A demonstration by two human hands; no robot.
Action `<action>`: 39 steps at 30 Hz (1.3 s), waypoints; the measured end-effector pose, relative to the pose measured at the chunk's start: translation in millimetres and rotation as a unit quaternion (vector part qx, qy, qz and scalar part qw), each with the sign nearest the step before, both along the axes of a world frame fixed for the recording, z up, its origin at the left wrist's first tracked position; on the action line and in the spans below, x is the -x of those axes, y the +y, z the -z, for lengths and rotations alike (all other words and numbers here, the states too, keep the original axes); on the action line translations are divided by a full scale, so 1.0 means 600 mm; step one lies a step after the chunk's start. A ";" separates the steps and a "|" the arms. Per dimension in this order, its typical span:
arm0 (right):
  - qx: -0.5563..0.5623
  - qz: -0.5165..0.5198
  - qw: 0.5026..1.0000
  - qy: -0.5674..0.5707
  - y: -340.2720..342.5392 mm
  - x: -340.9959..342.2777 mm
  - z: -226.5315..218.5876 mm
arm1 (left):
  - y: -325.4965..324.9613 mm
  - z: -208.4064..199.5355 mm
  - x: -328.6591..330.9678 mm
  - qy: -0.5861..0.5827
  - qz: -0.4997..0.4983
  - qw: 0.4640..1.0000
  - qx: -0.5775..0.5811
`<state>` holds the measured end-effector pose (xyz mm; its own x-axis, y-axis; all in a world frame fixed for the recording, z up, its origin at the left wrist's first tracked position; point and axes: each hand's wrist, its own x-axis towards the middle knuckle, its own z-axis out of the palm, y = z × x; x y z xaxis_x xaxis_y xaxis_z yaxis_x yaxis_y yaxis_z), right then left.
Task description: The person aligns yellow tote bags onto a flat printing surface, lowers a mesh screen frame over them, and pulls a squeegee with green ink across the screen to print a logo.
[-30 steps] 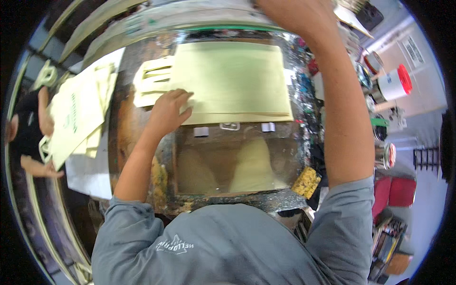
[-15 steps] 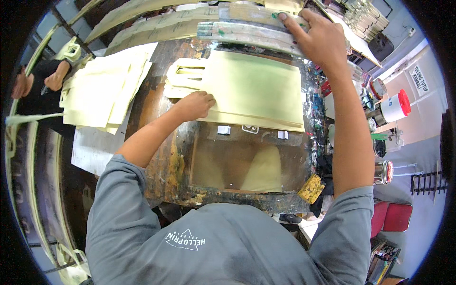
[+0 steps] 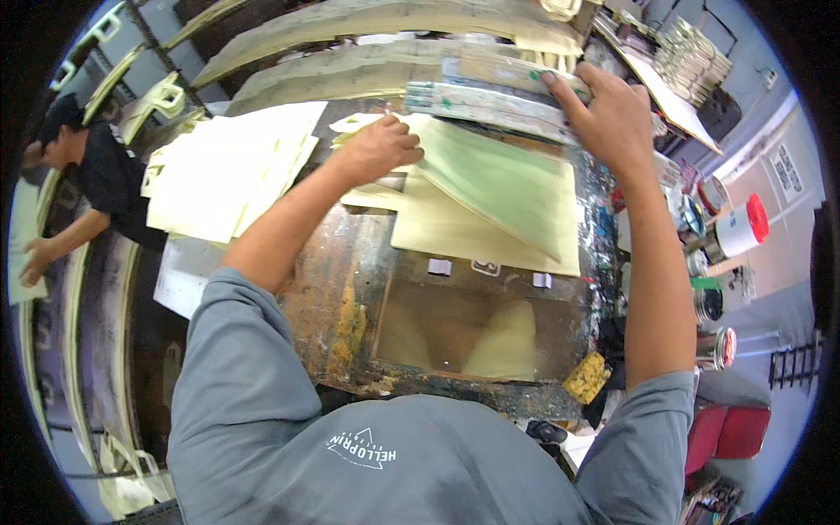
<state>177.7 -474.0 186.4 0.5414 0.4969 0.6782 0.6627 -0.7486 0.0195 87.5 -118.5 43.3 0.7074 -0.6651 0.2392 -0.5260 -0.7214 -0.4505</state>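
A pale yellow tote bag [image 3: 499, 179], seemingly of cloth, is lifted at its near left corner by my left hand [image 3: 381, 150], whose fingers are pinched on it. Its near edge slants up off another pale yellow bag [image 3: 437, 229], which lies flat on the paint-spattered worktable [image 3: 341, 254]. Beyond the bags, my right hand [image 3: 610, 122] grips the right end of a raised, paint-stained frame [image 3: 490, 105]. That frame shows nearly edge-on, as long bars. Just nearer than the bags are two small white blocks, one of them a left block [image 3: 439, 267], on a brown, glossy panel [image 3: 429, 319].
To the left lies a loose pile of pale yellow bags [image 3: 232, 171]. A yellow sponge [image 3: 586, 378] sits at the near right corner. Paint tubs, including a white one with a red lid [image 3: 739, 229], line the right side. A co-worker [image 3: 101, 175] stands at far left beside bag-laden racks [image 3: 289, 57].
My left hand has moved up and away with the bag's near left corner, uncovering the bag beneath. My right hand still holds the frame. The co-worker has come further into view.
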 end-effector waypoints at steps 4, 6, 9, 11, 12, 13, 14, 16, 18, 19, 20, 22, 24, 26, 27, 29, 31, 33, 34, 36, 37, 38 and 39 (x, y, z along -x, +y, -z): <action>-0.024 -0.007 1.000 -0.011 -0.007 -0.001 0.005 | 0.116 -0.139 0.110 -0.058 0.000 0.998 -0.028; -0.017 -0.009 1.000 -0.007 0.000 0.005 0.004 | 0.203 -0.182 0.211 -0.109 -0.065 0.989 -0.073; -0.027 -0.014 0.999 -0.037 -0.010 0.010 0.009 | 0.268 -0.215 0.336 -0.181 -0.179 0.965 -0.071; -0.019 -0.019 1.000 -0.015 -0.001 0.013 0.004 | 0.306 -0.202 0.426 -0.186 -0.268 0.943 -0.061; -0.023 -0.019 0.999 -0.018 0.000 0.014 0.006 | 0.325 -0.178 0.454 -0.174 -0.296 0.939 -0.032; -0.025 -0.016 0.999 -0.023 -0.002 0.013 0.006 | 0.349 -0.146 0.471 -0.163 -0.321 0.933 0.000; -0.030 -0.017 0.999 -0.027 0.001 0.010 0.005 | 0.396 -0.103 0.493 -0.143 -0.353 0.924 0.021; -0.018 -0.016 0.999 -0.037 -0.006 -0.006 0.010 | 0.433 -0.045 0.492 -0.036 -0.415 0.906 0.075; -0.010 -0.012 0.999 -0.045 -0.017 -0.016 0.015 | 0.432 -0.018 0.483 0.113 -0.523 0.828 0.165; -0.011 -0.013 0.999 -0.048 -0.013 -0.014 0.017 | 0.441 -0.025 0.482 0.125 -0.532 0.828 0.128; -0.011 -0.011 0.999 -0.048 -0.011 -0.013 0.022 | 0.441 -0.035 0.477 0.139 -0.537 0.827 0.090; -0.013 -0.001 0.998 -0.058 -0.018 -0.025 0.035 | 0.366 -0.067 0.446 0.050 -0.570 0.819 -0.039; 0.008 0.009 1.000 0.028 -0.013 -0.004 0.015 | 0.208 -0.083 0.375 -0.060 -0.518 0.852 -0.048; 0.023 0.026 0.995 0.095 -0.011 0.009 -0.008 | -0.012 -0.037 0.285 0.052 -0.312 0.915 0.248; 0.037 0.046 0.991 0.119 -0.008 0.020 -0.026 | -0.119 -0.022 0.251 0.168 -0.235 0.884 0.368; 0.033 0.026 0.990 0.132 0.001 0.024 -0.056 | -0.264 0.094 0.179 0.215 -0.108 0.891 0.384; 0.020 0.029 0.998 0.051 -0.005 -0.017 -0.050 | -0.365 0.202 0.104 0.196 -0.069 0.929 0.305; 0.008 0.001 0.998 0.065 -0.010 -0.019 -0.047 | -0.415 0.243 0.084 0.169 -0.106 0.934 0.297; 0.002 -0.018 0.997 0.073 -0.008 -0.018 -0.043 | -0.427 0.259 0.084 0.154 -0.131 0.934 0.293; 0.007 -0.017 0.996 0.087 -0.009 -0.015 -0.031 | -0.437 0.265 0.089 0.153 -0.137 0.930 0.306; 0.009 -0.018 0.995 0.094 -0.008 -0.015 -0.025 | -0.440 0.267 0.090 0.152 -0.142 0.927 0.312; 0.012 -0.016 0.995 0.094 -0.008 -0.014 -0.027 | -0.440 0.263 0.093 0.164 -0.146 0.927 0.304; 0.016 -0.015 0.995 0.094 -0.008 -0.014 -0.029 | -0.439 0.259 0.094 0.176 -0.149 0.927 0.297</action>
<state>186.3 -478.8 203.6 0.6428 0.5342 0.5490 0.6782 -0.7301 -0.0838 31.0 -382.2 -111.9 0.9424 -0.2519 0.2199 -0.3017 -0.9243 0.2339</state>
